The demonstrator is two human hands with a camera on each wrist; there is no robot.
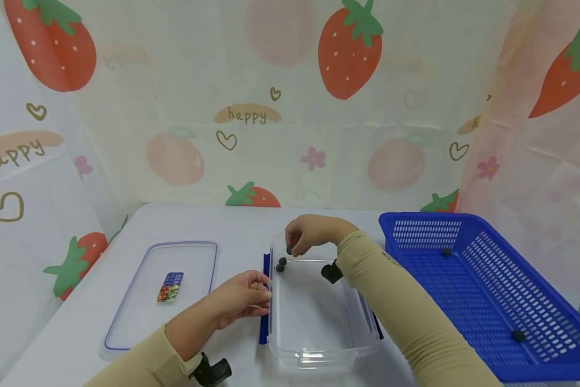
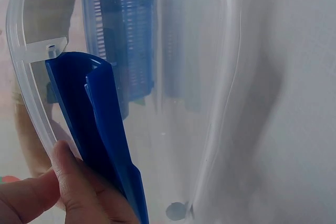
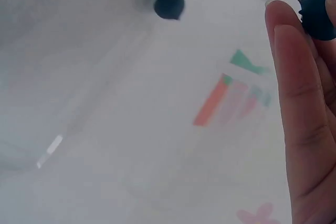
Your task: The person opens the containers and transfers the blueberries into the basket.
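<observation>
My right hand (image 1: 314, 235) is over the far left part of a clear plastic storage box (image 1: 314, 359). Between its thumb and fingers it pinches a blueberry (image 3: 316, 15), whose crown shows in the right wrist view. Two more blueberries (image 3: 169, 6) sit touching each other in the box's far left corner. At the box's left side, my left hand (image 1: 243, 300) grips the edge by the blue side latch (image 2: 116, 114), which hangs unfastened. Thumb and fingers meet at the rim in the left wrist view; part of that hand is cut off.
To the right stands a blue perforated basket (image 1: 427, 216) holding a blueberry (image 1: 446, 252) at the back and another (image 1: 518, 336) near the front. A clear lid with a blue seal (image 1: 130, 290) lies at left, bearing a printed label (image 1: 170, 287). A strawberry-patterned curtain (image 1: 314, 134) closes off the back.
</observation>
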